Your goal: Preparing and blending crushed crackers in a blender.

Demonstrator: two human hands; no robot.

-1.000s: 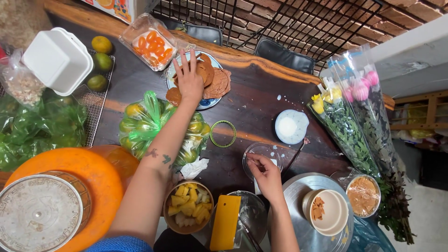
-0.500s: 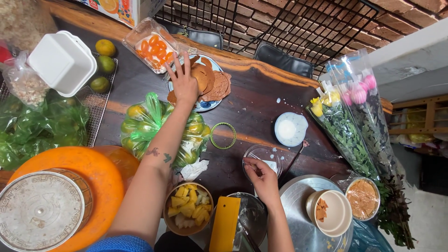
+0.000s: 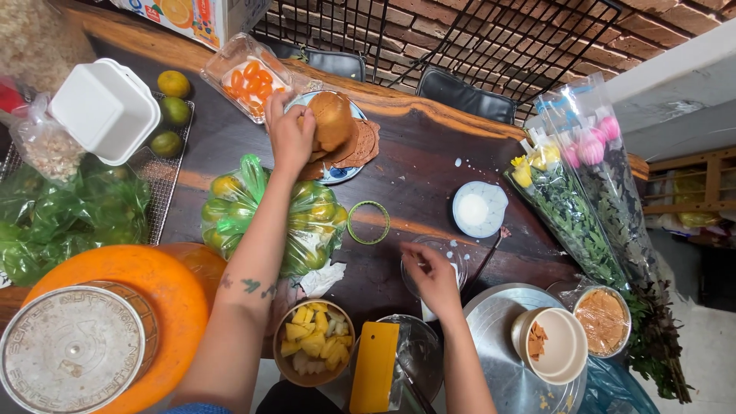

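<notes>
Orange tub [image 3: 115,307] partly off-frame

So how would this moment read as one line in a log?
left hand: lifting brown flat cake off plate | right hand: on clear bowl

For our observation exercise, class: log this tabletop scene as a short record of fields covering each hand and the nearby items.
left hand: grips a round brown flatbread tilted up over the blue-rimmed plate
right hand: rests on a clear glass bowl
between arms: green bag of citrus fruit, green ring
near edge: bowl of yellow fruit chunks, yellow board
right side: wrapped flowers
</notes>
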